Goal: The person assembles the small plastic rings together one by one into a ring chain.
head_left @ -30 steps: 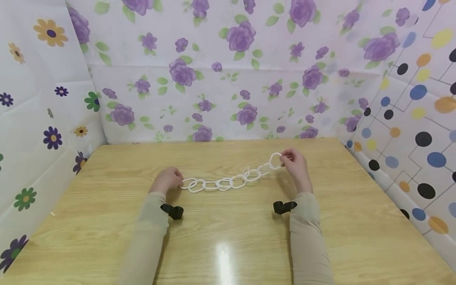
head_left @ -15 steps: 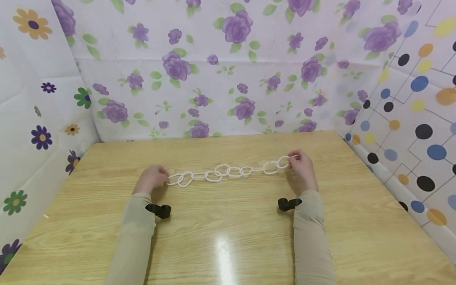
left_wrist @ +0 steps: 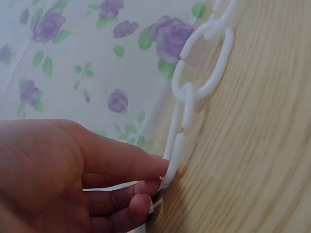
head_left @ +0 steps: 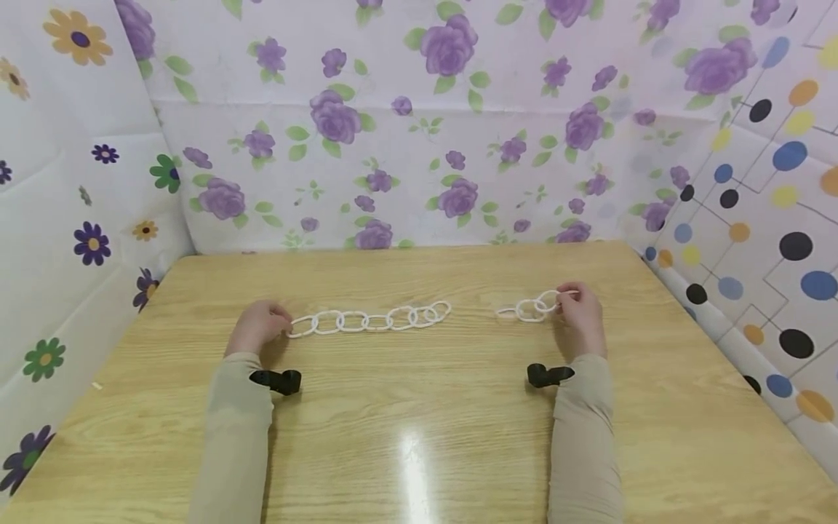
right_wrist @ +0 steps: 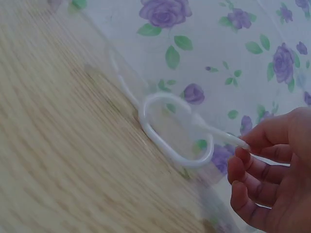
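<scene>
A white plastic chain is in two pieces over the table. In the head view, my left hand pinches the left end of the longer piece, which stretches toward the middle. The right hand pinches the end of a short piece with a few links. Between the two pieces there is a gap. In the left wrist view, thumb and fingers hold the end link, which shows a small opening in its side. In the right wrist view, the fingertips pinch a link threaded through another link.
The wooden table reaches back to a wall sheet with purple flowers. More patterned sheets stand at the left and right. A tiny pale scrap lies near the table's left edge.
The hands have moved farther apart. The chain, joined in one length between them half a second ago, is now separated into a longer left piece and a short right piece.
</scene>
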Available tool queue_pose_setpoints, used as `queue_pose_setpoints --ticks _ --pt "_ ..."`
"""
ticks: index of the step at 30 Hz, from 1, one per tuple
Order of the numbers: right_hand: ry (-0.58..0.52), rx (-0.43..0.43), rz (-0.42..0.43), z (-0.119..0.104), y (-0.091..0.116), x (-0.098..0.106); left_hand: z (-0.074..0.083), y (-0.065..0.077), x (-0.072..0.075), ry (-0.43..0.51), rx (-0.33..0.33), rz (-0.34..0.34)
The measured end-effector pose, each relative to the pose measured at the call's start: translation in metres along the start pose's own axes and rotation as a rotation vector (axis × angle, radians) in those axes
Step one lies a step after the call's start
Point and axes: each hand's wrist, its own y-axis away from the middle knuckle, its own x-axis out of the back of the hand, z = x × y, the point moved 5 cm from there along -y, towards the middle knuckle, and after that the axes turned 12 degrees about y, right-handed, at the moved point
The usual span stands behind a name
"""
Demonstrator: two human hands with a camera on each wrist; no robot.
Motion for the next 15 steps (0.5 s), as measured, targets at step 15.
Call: queue_pose_setpoints --ticks 15 --pt "0.070 0.015 -0.066 0.0012 0.0024 0.0010 -0.0010 0.0006 0.0017 0.020 0.017 -0.016"
